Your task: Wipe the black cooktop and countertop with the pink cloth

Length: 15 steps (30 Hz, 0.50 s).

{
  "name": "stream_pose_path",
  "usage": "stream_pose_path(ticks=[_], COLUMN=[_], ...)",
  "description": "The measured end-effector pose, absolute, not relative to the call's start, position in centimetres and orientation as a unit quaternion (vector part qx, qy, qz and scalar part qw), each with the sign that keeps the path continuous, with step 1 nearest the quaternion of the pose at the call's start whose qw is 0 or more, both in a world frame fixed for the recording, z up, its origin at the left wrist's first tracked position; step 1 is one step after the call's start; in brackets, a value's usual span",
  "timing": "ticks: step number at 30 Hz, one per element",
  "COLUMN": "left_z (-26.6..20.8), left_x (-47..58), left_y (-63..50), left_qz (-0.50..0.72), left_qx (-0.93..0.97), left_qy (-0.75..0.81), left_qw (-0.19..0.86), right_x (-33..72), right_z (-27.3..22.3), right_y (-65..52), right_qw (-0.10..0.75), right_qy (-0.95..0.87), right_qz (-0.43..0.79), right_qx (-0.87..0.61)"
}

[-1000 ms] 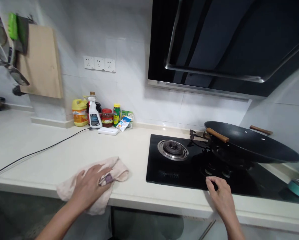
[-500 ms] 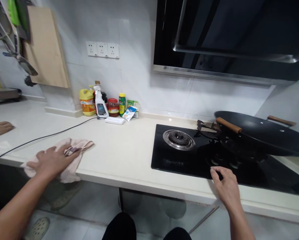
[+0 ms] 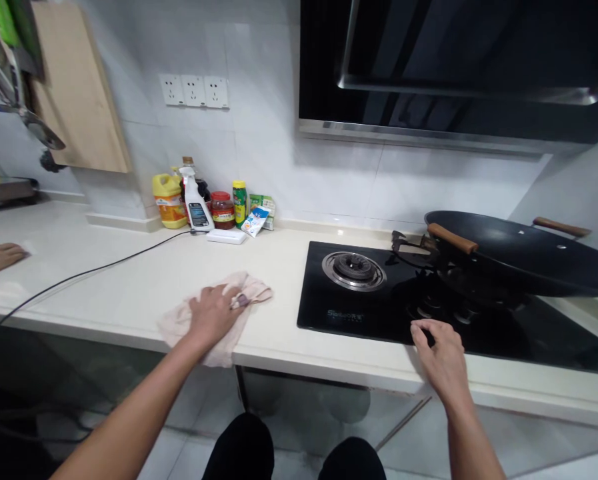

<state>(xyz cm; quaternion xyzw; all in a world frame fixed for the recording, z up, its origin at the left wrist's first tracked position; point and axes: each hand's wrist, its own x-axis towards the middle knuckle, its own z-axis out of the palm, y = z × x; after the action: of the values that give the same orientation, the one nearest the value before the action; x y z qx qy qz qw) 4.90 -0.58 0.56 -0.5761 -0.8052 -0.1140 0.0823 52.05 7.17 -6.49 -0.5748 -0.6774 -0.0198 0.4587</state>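
Observation:
My left hand (image 3: 213,313) presses down on a pale pink cloth (image 3: 179,321), its fingers bunched into the fabric. The cloth lies spread on the white countertop (image 3: 283,353), left of the hob, and one corner hangs over the front edge. My right hand (image 3: 441,353) rests at the front edge of the black glass hob (image 3: 313,307). Its fingers are curled, thumb tip close to the index finger, and nothing shows in them. Near it, the hob's knobs are partly in shadow.
A large black wok (image 3: 503,247) sits on the right burner. Several bottles, a red-lidded jar (image 3: 223,211) and packets stand by the wall. A black cable (image 3: 113,265) crosses the counter. Another person's hand (image 3: 1,257) lies at far left. A range hood (image 3: 429,80) hangs above.
My left hand has slid the cloth to the right along the counter, closer to the hob. My right hand keeps its place at the hob's edge. The view has shifted slightly.

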Motion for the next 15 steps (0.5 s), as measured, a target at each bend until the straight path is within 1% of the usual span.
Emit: stream_pose_path(ticks=[4, 8, 11, 15], left_z=[0.7, 0.7, 0.5, -0.2], left_x=[10.4, 14.4, 17.2, 20.0], left_y=[2.3, 4.1, 4.3, 3.5], left_qz=[-0.165, -0.189, -0.200, -0.215], left_qx=[-0.636, -0.669, -0.695, -0.724], left_qy=[-0.753, -0.718, -0.690, -0.655], left_qw=[0.012, -0.030, -0.039, -0.020], right_x=[51.9, 51.6, 51.4, 51.3], right_z=[-6.3, -6.0, -5.8, -5.7], right_y=[7.0, 6.8, 6.7, 6.7], right_qw=[0.460, 0.447, 0.442, 0.427], right_qy=[-0.672, -0.665, -0.660, -0.663], right_qz=[-0.018, -0.005, 0.000, 0.002], right_qx=[-0.581, -0.598, -0.608, -0.615])
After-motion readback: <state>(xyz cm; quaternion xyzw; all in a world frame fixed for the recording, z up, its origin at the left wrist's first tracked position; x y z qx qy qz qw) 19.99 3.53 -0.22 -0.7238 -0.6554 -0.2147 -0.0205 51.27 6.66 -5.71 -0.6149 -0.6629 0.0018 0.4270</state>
